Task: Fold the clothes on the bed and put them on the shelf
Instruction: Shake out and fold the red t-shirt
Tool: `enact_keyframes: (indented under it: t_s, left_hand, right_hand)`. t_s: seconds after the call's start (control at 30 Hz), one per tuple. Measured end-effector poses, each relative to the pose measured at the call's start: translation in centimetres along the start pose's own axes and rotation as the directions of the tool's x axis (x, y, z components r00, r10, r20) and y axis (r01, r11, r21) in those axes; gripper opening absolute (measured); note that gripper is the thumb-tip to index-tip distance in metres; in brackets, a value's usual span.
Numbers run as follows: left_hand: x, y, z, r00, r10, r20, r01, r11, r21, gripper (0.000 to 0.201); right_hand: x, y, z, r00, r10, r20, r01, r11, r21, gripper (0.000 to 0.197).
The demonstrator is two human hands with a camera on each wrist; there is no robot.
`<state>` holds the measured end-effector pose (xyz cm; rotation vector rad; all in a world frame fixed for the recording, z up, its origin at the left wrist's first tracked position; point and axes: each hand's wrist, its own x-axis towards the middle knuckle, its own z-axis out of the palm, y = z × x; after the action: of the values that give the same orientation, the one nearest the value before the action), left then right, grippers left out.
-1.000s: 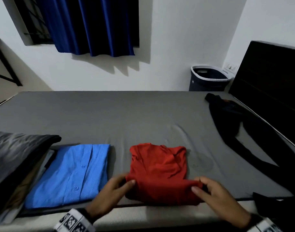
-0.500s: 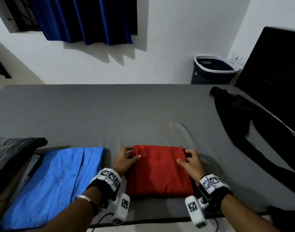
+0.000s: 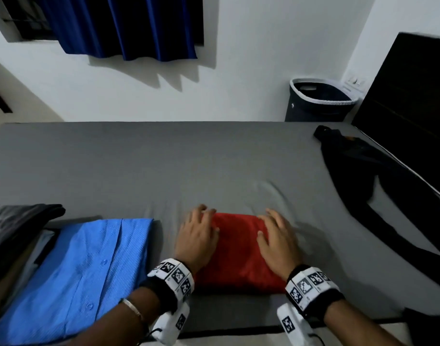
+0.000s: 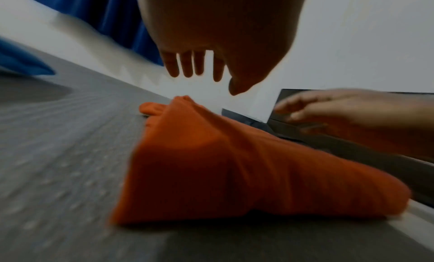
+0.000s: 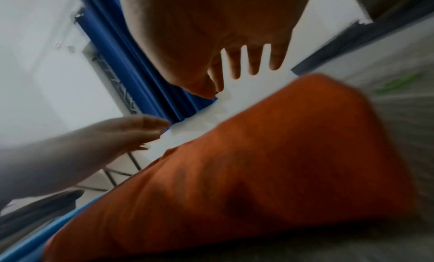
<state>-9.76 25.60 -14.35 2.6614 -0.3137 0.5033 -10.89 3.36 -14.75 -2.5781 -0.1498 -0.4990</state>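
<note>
1. The bed (image 3: 164, 166) fills the middle of the head view, its grey sheet mostly flat with a few ripples just beyond my hands. No shelf shows in any view, so I cannot say where the carry will end.
2. The dark trousers (image 3: 378, 186) lie unfolded along the right side of the frame, well apart from my hands; I judge them the next garment to fold.
3. The blue shirt (image 3: 89, 270) sits folded at lower left, near the red one but not touching it.
4. The red shirt (image 3: 239, 248), the piece in hand, lies at lower centre as a compact rectangle near the bed's front edge. The left wrist view shows its far corner (image 4: 178, 102) standing up a little.
5. My left hand (image 3: 196, 236) and right hand (image 3: 276, 240) are over its left and right sides, fingers straight and slightly spread, gripping nothing. The wrist views show the fingertips (image 4: 187, 65) clear of the cloth, though both are blurred.
6. To finish this step well, I would press flat palms down and sweep outward from the centre, flatten that raised corner, square the edges, then slide the fingers under both sides so the bundle lifts without unfolding.
</note>
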Motion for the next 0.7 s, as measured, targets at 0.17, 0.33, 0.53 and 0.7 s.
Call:
enact_keyframes:
  t_s: [0.17,0.33,0.53,0.7]
  left_hand:
    - [-0.6,2.6,3.5,0.914,0.117,0.388,-0.188,0.971,0.149,0.059]
    - [-1.3,1.4,5.2,0.902,0.043,0.430,-0.125,0.978,0.165,0.067]
    - [-1.3,0.3,4.5,0.902,-0.115,0.416,0.032,0.979,0.201,0.097]
    - [-1.5,-0.7,4.1,0.901,-0.182,0.393,0.109,0.974,0.200,0.107]
  right_hand:
    - [-0.8,-2.4,2.4,0.836,-0.081,0.542,0.217,0.957,-0.192,0.083]
    - [-0.5,-0.7,3.7,0.820,-0.007,0.573,0.175,0.955,-0.239,0.084]
    - [-0.3,0.1,3.2,0.844,0.151,0.515,0.002,0.959,-0.285,0.088]
    - [-0.4,0.8,2.5,0.846,0.255,0.469,-0.118,0.946,-0.301,0.096]
